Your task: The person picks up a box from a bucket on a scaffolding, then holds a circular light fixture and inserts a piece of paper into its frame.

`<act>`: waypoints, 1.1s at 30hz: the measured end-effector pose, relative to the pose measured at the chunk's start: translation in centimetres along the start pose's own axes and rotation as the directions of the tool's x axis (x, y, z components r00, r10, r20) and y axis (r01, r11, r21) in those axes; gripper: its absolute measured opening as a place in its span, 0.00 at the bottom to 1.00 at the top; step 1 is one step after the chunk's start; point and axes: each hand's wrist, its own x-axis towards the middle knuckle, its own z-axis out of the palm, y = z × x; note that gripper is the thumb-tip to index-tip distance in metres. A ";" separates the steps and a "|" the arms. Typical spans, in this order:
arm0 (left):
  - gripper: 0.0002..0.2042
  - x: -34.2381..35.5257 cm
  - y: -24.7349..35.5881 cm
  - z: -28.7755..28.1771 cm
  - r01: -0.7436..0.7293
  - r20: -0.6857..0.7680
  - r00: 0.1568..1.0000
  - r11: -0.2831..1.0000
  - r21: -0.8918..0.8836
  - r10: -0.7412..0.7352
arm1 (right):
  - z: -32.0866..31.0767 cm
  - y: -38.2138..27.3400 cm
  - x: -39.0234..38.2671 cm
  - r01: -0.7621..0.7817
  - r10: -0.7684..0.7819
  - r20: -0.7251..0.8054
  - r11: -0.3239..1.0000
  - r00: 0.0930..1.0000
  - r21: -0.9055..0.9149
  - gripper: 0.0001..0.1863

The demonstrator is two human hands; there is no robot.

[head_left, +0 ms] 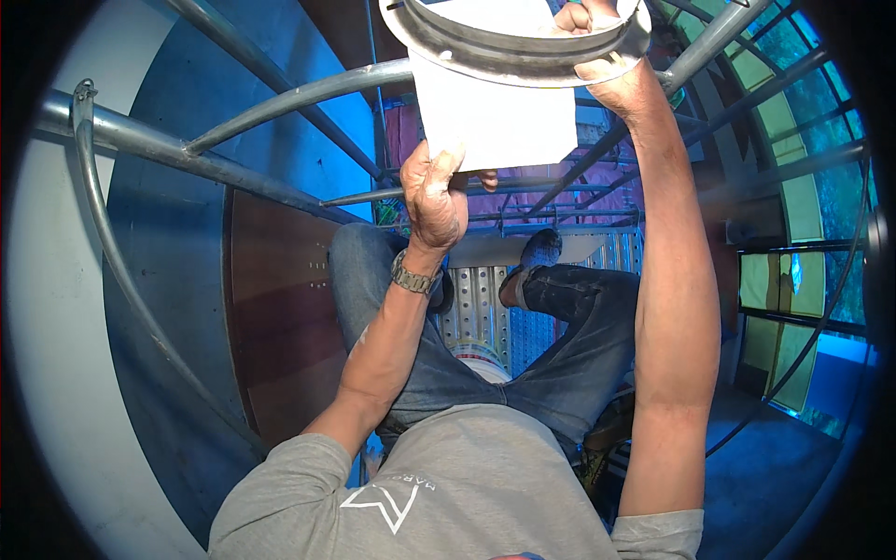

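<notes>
A round metal ring (523, 70) with a dark inner band is held up at the top of the view, partly cut off by the frame. Behind and below it hangs a flat white sheet (499, 121), so bright that its material cannot be made out. My left hand (435, 201), with a watch on the wrist, grips the sheet's lower left corner, thumb in front and fingertips showing beneath. Around the ring's right side my right hand (611, 70) is closed, some fingers seen inside the ring.
Scaffold tubes (271, 177) cross on the left and behind the ring. My legs rest above a perforated metal platform (476, 303). Dark cable (807, 345) hangs at the right, before yellow and blue panes (803, 191). A brown panel (280, 308) stands at left.
</notes>
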 end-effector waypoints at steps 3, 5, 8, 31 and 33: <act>0.09 0.1 0.0 0.1 0.005 0.009 1.000 1.000 0.015 -0.005 | -0.1 -0.1 0.1 -0.022 0.022 0.006 1.000 1.000 -0.006 0.25; 0.10 0.0 0.2 0.3 0.013 -0.002 1.000 1.000 0.018 -0.013 | -0.2 -0.1 0.3 -0.039 0.039 0.011 0.999 0.999 -0.015 0.25; 0.10 0.0 0.3 0.1 0.025 -0.014 1.000 0.999 0.036 -0.024 | 0.1 -0.3 0.5 -0.102 0.104 0.035 0.994 0.994 -0.045 0.25; 0.11 0.0 0.1 0.0 0.009 0.005 1.000 0.996 0.090 -0.010 | 0.0 0.3 0.3 0.042 -0.042 0.004 0.996 0.999 0.077 0.22; 0.11 -0.1 0.1 0.0 0.005 0.009 1.000 0.997 0.082 -0.006 | 0.1 0.0 0.3 0.045 -0.045 0.002 0.995 0.999 0.086 0.22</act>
